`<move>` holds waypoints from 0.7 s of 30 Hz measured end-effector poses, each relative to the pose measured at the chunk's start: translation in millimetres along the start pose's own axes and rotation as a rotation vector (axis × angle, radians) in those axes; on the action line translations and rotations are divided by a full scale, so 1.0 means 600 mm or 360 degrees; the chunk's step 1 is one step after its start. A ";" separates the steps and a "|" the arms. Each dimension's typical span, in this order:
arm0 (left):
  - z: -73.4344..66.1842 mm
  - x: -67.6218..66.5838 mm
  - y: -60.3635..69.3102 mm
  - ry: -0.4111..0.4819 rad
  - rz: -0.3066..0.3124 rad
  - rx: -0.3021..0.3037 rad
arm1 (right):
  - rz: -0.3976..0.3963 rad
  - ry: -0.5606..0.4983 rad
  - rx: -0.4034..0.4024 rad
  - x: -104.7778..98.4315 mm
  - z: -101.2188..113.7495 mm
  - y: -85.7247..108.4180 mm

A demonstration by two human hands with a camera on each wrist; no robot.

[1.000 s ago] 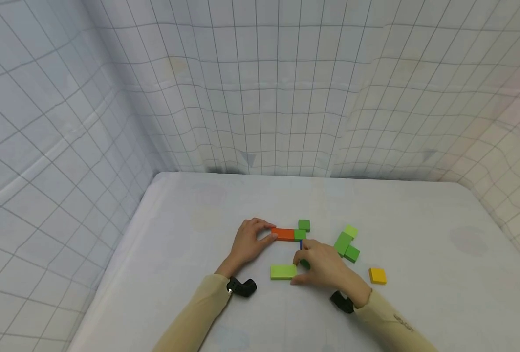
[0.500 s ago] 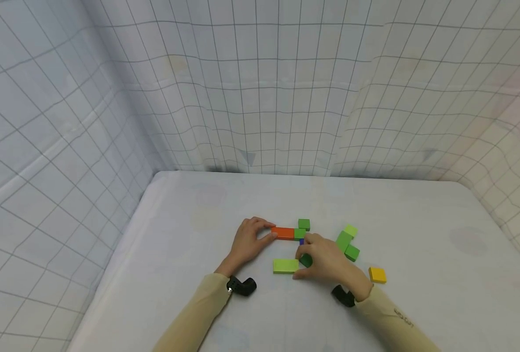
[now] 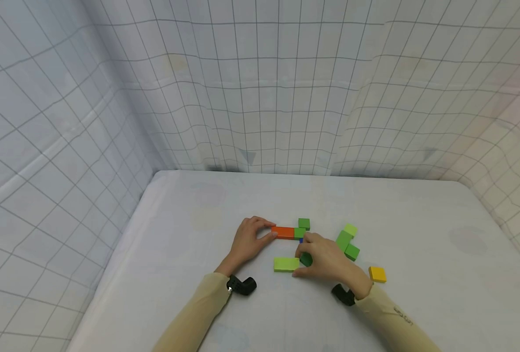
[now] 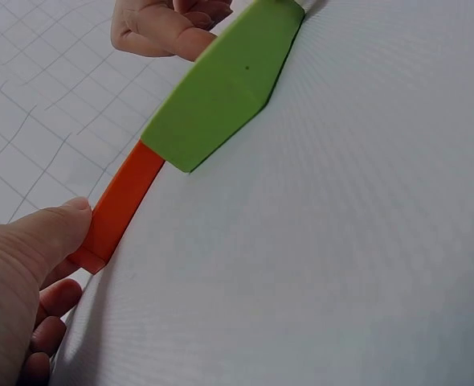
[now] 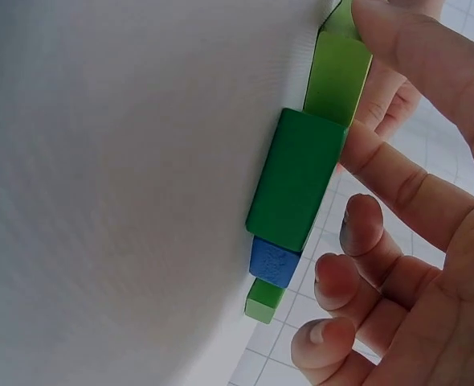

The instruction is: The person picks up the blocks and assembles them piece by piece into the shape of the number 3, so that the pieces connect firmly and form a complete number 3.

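At right hand (image 3: pixel 326 259), lime block (image 3: pixel 286 264), its right end pinched

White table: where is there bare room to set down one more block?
The white table has bare patches between the left hand and its left edge, beyond the far green block up to the checked cloth, and from the yellow block to its right edge. Around the right hand it is crowded: long lime block, dark green block, orange block.
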State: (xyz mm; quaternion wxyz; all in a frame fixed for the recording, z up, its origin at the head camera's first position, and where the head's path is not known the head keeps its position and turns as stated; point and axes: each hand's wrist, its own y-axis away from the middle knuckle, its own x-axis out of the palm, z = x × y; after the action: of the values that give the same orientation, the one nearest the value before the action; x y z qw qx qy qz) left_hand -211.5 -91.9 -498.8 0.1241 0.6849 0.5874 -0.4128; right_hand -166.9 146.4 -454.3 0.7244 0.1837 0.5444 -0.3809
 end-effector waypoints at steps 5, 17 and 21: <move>0.001 0.001 -0.001 0.0003 -0.0002 0.0000 | 0.0017 -0.0015 0.0022 -0.002 -0.001 0.001; 0.002 0.002 0.000 -0.0006 -0.0016 0.0008 | 0.0053 -0.0017 0.0029 -0.003 -0.002 0.001; 0.002 0.001 0.001 -0.0006 -0.0026 0.0018 | 0.0059 -0.0006 0.0033 -0.003 -0.003 0.001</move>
State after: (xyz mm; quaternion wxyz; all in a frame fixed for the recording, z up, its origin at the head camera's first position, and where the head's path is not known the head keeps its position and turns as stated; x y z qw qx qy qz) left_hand -211.7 -92.2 -500.2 0.1178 0.6800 0.5905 -0.4183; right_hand -167.8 148.5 -453.1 0.7305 0.2005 0.5355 -0.3734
